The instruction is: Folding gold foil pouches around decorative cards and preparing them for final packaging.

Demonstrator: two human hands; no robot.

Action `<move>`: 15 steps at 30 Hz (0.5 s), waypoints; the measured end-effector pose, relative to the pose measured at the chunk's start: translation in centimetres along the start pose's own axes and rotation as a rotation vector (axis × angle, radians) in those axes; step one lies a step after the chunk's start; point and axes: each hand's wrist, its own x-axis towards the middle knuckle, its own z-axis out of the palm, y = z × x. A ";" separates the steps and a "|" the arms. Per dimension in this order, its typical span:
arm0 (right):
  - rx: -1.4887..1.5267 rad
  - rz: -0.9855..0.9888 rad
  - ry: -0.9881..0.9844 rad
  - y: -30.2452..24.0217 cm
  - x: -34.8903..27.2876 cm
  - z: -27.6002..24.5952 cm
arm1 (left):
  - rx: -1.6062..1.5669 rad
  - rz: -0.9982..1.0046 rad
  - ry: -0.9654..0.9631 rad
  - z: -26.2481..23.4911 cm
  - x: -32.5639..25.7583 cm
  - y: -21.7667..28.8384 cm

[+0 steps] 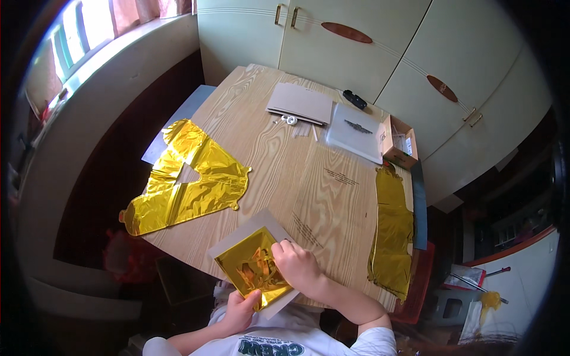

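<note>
At the table's near edge, a folded gold foil balloon lies on a grey cardboard sheet, which tilts over the edge toward me. My left hand grips the lower corner, thumb on top of the foil and fingers hidden underneath. Closed at the balloon's right side, my right hand pinches the foil edge, with its fingertips partly hidden. Flat on the left side of the table is another gold foil balloon with a triangular opening. A long, narrow folded gold foil balloon rests along the right edge.
Toward the back are a stack of grey cardboard, white rolls, a clear plastic sheet, a black object and a small open box. Cabinets stand behind the wooden table.
</note>
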 end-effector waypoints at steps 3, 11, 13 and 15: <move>-0.004 -0.001 0.008 -0.6 0.1 0.4 | -0.019 -0.011 -0.028 0.1 0.0 0.1; 0.045 -0.086 -0.020 -3.4 0.1 0.6 | 0.020 0.006 -0.035 -1.1 -0.2 -0.7; 0.064 -0.106 -0.014 -3.6 0.1 0.3 | 0.055 -0.005 -0.037 -1.2 -0.6 -0.6; 0.077 -0.122 -0.011 -3.8 0.1 0.3 | 0.190 -0.091 -0.010 -2.6 -1.2 -0.5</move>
